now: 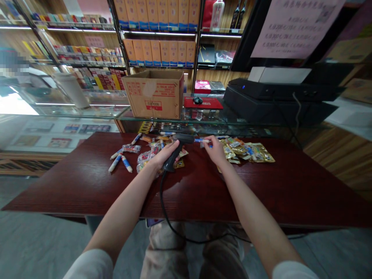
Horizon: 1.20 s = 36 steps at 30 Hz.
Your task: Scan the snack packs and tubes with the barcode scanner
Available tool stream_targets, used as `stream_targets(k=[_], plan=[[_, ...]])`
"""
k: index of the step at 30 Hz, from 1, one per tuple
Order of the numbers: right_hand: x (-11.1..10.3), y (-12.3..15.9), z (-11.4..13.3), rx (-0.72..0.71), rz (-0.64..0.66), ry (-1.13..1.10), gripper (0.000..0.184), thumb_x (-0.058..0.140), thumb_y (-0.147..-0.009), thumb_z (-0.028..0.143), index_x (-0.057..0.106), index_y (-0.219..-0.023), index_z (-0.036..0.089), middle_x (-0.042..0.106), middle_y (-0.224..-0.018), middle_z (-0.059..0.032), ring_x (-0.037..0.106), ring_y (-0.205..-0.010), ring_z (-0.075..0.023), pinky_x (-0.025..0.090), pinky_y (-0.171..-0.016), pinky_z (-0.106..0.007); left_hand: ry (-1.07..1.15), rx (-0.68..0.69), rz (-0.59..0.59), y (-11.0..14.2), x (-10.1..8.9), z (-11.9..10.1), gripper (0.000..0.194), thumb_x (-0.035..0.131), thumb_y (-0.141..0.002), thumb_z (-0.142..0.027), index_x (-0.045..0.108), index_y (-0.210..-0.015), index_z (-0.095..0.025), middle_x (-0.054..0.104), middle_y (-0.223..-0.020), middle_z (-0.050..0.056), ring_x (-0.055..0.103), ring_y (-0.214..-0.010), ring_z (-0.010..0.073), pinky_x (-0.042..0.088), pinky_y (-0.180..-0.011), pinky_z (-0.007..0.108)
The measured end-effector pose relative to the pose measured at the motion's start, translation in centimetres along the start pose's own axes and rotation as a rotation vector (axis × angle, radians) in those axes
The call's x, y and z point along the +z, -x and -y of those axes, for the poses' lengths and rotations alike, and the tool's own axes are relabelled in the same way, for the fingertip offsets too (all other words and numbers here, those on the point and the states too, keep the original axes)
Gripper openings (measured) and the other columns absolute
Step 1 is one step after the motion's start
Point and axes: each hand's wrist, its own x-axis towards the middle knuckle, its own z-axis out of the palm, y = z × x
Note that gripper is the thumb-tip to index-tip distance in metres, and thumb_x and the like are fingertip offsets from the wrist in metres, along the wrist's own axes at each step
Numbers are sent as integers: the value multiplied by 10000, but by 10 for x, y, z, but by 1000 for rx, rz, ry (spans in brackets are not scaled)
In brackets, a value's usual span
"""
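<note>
My left hand (166,154) is wrapped around the grip of a black handheld barcode scanner (183,138), whose head points right. A black cable (161,197) hangs from its handle. In my right hand (216,151), a small blue-and-white wrapped stick (198,140) is pinched between the fingers, just in front of the scanner's head. Under and beside my left hand lies a heap of clear-wrapped snack packets (144,158). Gold snack packets (263,152) with similar sticks among them are piled right of my right hand. Several more blue-and-white sticks (126,164) lie at the table's left.
The dark red wooden table (87,182) meets a glass counter (215,120). On the counter stand an open cardboard box (154,97), a mouse (198,100) on a red mat, a white tumbler (72,91) and a black machine (270,102). Stocked shelves rise behind.
</note>
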Motion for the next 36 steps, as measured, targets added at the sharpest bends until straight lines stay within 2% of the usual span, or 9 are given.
stream_targets(k=[3,8,11,15,20,23,27,32,36], plan=[[-6,0,-4,48,10,175,132,496,-895,267,595,-934,189,685,-993,-116,610,-914,-255,433,-872,-383,-18,-21,-107,-2,-13,-6,467,558,-913,-578,637,-991,-124,581,-536,-7,488,-384,92,395,-379,196],[-24,1,-19,273,16,540,208,476,-867,143,616,-1020,147,649,-1105,-182,575,-1062,-322,354,-946,-487,-96,-47,-339,1,-46,-18,368,620,-913,-469,622,-1044,-125,676,-679,31,526,-404,92,416,-376,197],[-31,3,-27,337,53,634,256,546,-855,226,622,-1071,113,594,-1194,-237,530,-1132,-377,349,-942,-529,-75,-47,-417,4,-65,-20,327,582,-941,-446,630,-960,-123,664,-667,34,519,-399,84,409,-371,188],[-28,3,-23,151,68,583,380,551,-884,296,599,-1232,150,542,-1335,-205,487,-1205,-377,330,-998,-549,-26,-140,-401,2,-75,-18,429,482,-969,-518,656,-931,-128,574,-521,9,481,-360,98,399,-369,200],[-2,10,2,-146,279,418,294,510,-943,301,658,-1186,226,599,-1324,-116,503,-1249,-311,211,-1135,-551,-2,-133,-344,-5,-71,-10,489,504,-938,-580,663,-969,-118,562,-489,6,484,-361,104,376,-372,200],[18,18,19,-223,408,303,395,524,-957,375,592,-1326,252,611,-1311,-103,523,-1243,-286,249,-1133,-510,39,-139,-284,-12,-67,-4,561,440,-954,-604,678,-968,-97,537,-457,8,467,-350,103,357,-368,200],[35,22,29,-156,507,282,365,506,-975,450,651,-1239,244,641,-1231,-100,559,-1190,-281,337,-1064,-466,64,-137,-246,-23,-65,5,562,464,-943,-608,681,-1000,-93,543,-451,10,467,-349,112,368,-376,210],[35,15,16,12,475,342,230,538,-965,365,672,-948,179,668,-1118,-118,600,-1092,-272,412,-948,-397,9,-105,-256,-23,-65,6,551,487,-935,-604,687,-976,-92,565,-465,19,474,-346,111,410,-400,224],[32,12,9,91,447,395,281,655,-885,379,618,-1054,157,667,-1125,-146,591,-1082,-317,401,-924,-431,-22,-91,-253,-16,-57,1,555,505,-916,-629,685,-971,-106,556,-464,11,484,-347,114,419,-406,230]])
